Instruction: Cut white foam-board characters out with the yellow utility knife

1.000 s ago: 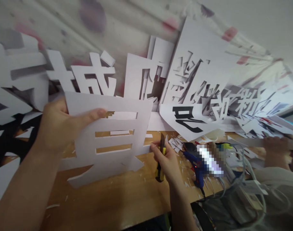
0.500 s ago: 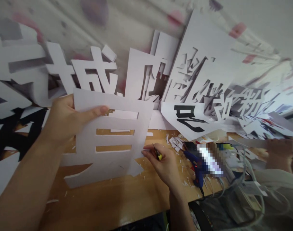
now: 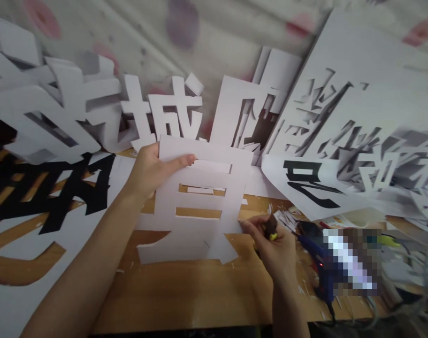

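Observation:
My left hand (image 3: 149, 171) is closed on the upper left edge of a white cut-out character board (image 3: 200, 240), thumb across its front and the other fingers hidden behind it. The board stands tilted above the table and has several horizontal slots. My right hand (image 3: 275, 251) has its thumb and index finger at the board's lower right edge. Tucked in that same hand is a small craft knife (image 3: 271, 228) with a dark and yellow body; its blade cannot be made out.
On the wooden table (image 3: 186, 300), a blue glue gun (image 3: 321, 267) with a red light lies at right beside a pixelated object (image 3: 353, 260). White cut-out characters (image 3: 177, 110) stand along the patterned curtain. Black lettering (image 3: 69, 188) lies at left, and a printed sheet (image 3: 277, 180) behind my right hand.
The view has swung left, so everything appears further right. Both hands keep their hold, and the knife has turned in my right hand. The other person's arm at right has left the view.

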{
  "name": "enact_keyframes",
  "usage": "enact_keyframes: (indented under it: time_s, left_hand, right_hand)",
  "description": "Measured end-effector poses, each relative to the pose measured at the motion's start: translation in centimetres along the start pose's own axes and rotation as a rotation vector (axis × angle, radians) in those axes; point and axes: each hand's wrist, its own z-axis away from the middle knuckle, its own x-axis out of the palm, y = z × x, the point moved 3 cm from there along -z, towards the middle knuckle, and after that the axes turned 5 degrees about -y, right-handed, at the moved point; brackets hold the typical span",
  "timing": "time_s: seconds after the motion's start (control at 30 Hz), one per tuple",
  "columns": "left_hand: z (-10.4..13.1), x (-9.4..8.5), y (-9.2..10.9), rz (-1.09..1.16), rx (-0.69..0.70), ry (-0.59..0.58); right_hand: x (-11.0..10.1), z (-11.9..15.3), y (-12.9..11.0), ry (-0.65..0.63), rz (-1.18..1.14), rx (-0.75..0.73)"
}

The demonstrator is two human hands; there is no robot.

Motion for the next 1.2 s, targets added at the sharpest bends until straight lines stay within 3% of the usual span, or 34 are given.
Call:
enact_keyframes:
  time_s: [0.13, 0.23, 0.4, 0.53, 0.63, 0.9, 1.2]
  left_hand:
    - [-0.8, -0.6, -1.1, -0.032, -0.045, 0.064]
    - [-1.0, -0.5, -1.3, 0.002, -0.016, 0.052]
    - [-0.1, 0.7, 0.0, -0.007, 0.085, 0.044]
    - [0.9, 1.5, 1.0, -0.022, 0.094, 0.032]
    - [1.3, 1.9, 1.4, 0.0, 0.098, 0.008]
    - [1.3, 2.4, 1.2, 0.039, 0.152, -0.001]
    - [1.2, 2.7, 0.5, 0.055, 0.164, 0.048]
  right_hand:
    - [-1.6, 0.2, 0.6, 0.182, -0.098, 0.067]
    - [-1.3, 0.7, -0.4, 0.097, -0.14, 0.07]
    - [4.1, 2.6, -4.6, -0.297, -0.054, -0.2]
    - [8.3, 3.1, -5.3, -0.377, 0.101, -0.26]
    - [9.6, 2.6, -4.9, -0.375, 0.14, -0.281]
    - [9.2, 1.7, -5.1, -0.228, 0.11, -0.246]
    - [8.4, 1.2, -5.5, -0.222, 0.083, -0.192]
